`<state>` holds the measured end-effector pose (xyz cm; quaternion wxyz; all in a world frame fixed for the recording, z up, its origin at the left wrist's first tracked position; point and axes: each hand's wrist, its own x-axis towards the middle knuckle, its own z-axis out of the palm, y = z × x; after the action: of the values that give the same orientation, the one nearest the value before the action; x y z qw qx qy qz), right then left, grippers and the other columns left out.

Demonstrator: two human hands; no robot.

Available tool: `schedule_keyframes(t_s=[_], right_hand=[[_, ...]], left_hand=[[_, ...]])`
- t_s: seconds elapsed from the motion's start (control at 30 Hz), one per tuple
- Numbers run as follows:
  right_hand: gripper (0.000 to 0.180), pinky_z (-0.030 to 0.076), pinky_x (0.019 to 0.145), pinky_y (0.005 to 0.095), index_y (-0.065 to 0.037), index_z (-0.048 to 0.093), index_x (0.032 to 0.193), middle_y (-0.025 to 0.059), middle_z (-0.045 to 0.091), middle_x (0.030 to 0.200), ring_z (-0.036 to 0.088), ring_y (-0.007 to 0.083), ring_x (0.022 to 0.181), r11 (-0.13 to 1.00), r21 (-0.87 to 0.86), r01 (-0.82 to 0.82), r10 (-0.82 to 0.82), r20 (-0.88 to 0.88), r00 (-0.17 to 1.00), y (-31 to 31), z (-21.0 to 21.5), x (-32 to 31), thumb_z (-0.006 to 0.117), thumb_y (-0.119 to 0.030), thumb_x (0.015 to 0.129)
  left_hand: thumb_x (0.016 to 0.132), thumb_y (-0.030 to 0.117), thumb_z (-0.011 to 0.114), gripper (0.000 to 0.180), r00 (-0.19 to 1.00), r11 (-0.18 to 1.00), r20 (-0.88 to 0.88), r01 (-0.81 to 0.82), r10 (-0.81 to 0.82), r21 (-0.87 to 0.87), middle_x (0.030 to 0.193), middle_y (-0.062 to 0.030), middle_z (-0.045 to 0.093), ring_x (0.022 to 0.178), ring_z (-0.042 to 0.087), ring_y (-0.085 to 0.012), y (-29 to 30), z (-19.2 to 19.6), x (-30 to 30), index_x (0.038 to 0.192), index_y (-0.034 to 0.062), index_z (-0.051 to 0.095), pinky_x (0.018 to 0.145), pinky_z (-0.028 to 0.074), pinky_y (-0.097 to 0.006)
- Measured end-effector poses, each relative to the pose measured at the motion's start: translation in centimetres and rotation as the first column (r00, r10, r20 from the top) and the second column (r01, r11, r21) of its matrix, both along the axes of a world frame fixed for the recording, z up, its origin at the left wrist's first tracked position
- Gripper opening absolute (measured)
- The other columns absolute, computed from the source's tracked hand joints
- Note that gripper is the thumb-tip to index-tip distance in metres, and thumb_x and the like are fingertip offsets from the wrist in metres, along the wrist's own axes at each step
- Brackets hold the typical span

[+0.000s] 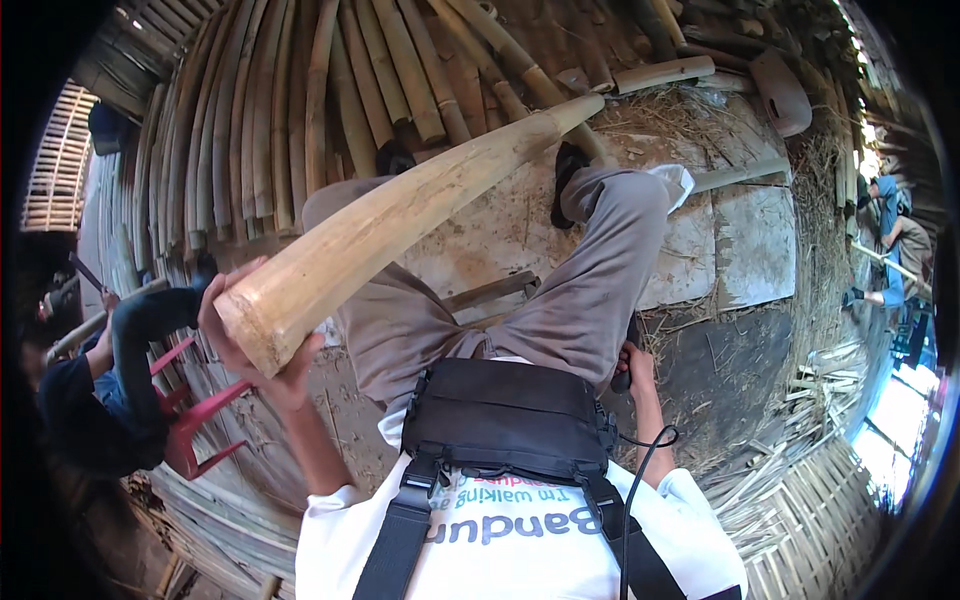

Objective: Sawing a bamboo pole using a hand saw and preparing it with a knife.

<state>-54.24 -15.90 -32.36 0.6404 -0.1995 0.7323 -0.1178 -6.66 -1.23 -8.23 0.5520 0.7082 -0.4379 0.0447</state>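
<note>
A thick, pale bamboo pole (400,225) slants across my lap, its cut near end at my left and its thinner end pointing away to the far right. My left hand (290,383) is wrapped round the near end from below, fingers on one side and thumb on the other. Down beside my right thigh, my right hand (640,368) is closed round a dark handle (622,381). What the handle belongs to is mostly hidden by my leg. The pole passes above my left thigh, and its far end lies near another bamboo piece (665,73).
Many bamboo poles (270,120) lie side by side at the far left. Close on my left, a person (110,370) sits near a red plastic chair (190,430). Pale boards (755,245) and bamboo scraps (820,400) cover the ground at right; another person (905,245) works beyond.
</note>
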Motion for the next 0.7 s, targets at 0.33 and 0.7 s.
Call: schedule_keyframes(t_s=[0.33,0.7], right_hand=[[0.038,0.035,0.035,0.0246,-0.004,0.050,0.070,-0.0001,0.044,0.054,0.041,0.0085,0.037,0.954,-0.294,0.054,-0.080,-0.075,0.994,1.0,5.5,1.8,0.066,-0.036,0.082],[0.025,0.036,0.042,0.0202,-0.004,0.048,0.082,-0.0003,0.047,0.060,0.044,0.0061,0.045,0.752,-0.649,-0.114,0.233,0.099,0.967,-4.9,21.0,8.3,0.056,-0.027,0.090]], left_hand=[[0.065,0.024,0.052,0.053,0.752,0.579,-0.142,0.357,-0.643,-0.733,0.094,-0.0127,0.051,0.090,0.049,-0.0297,-12.3,3.5,2.6,0.112,0.0033,0.042,0.095,0.030,-0.049],[0.045,0.047,0.079,0.052,0.403,0.237,0.117,0.723,-0.908,-0.649,0.072,0.0053,0.062,0.059,0.060,-0.0077,0.6,19.4,7.5,0.083,0.0161,0.059,0.073,0.044,-0.023]])
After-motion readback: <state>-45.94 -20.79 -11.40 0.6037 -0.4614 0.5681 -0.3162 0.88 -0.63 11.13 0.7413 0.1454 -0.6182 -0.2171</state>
